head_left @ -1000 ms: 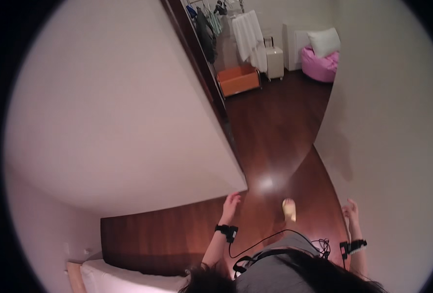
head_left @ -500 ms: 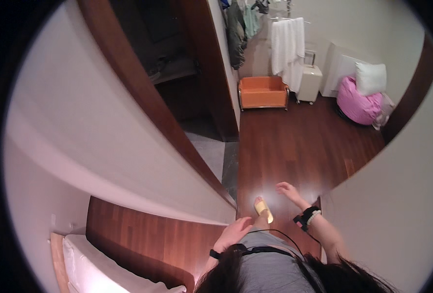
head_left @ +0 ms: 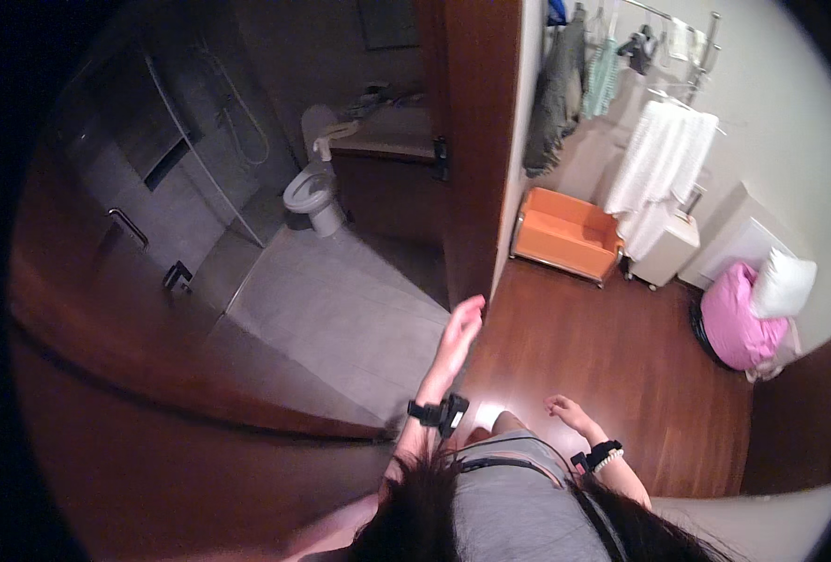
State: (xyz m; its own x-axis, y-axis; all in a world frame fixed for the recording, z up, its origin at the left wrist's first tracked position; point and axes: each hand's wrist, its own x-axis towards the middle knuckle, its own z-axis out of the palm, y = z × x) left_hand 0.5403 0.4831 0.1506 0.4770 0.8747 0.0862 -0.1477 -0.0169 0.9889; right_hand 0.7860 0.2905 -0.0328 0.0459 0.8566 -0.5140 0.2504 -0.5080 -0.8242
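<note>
My left hand (head_left: 460,330) reaches forward with its fingers stretched out, holding nothing. In the picture it overlaps the lower edge of a dark wooden door frame (head_left: 481,140); I cannot tell whether it touches the wood. A black band with a small device (head_left: 448,413) is strapped round that wrist. My right hand (head_left: 570,412) hangs lower over the wooden floor (head_left: 603,347), empty, its fingers loosely bent and apart. On the right wrist sit a black strap and a pale beaded bracelet (head_left: 610,455).
To the left lies a dim bathroom with a grey tiled floor (head_left: 341,309), a toilet (head_left: 312,194) and a glass shower partition (head_left: 186,140). Ahead stand an orange bin (head_left: 565,234), a white suitcase (head_left: 664,251), a hanging white towel (head_left: 664,155) and a pink beanbag (head_left: 739,318) bearing a white pillow (head_left: 783,284).
I have moved forward and the view has turned left, bringing the bathroom into sight. My left hand has risen and stretched forward toward the door frame. The bed-like furniture at lower left has left view.
</note>
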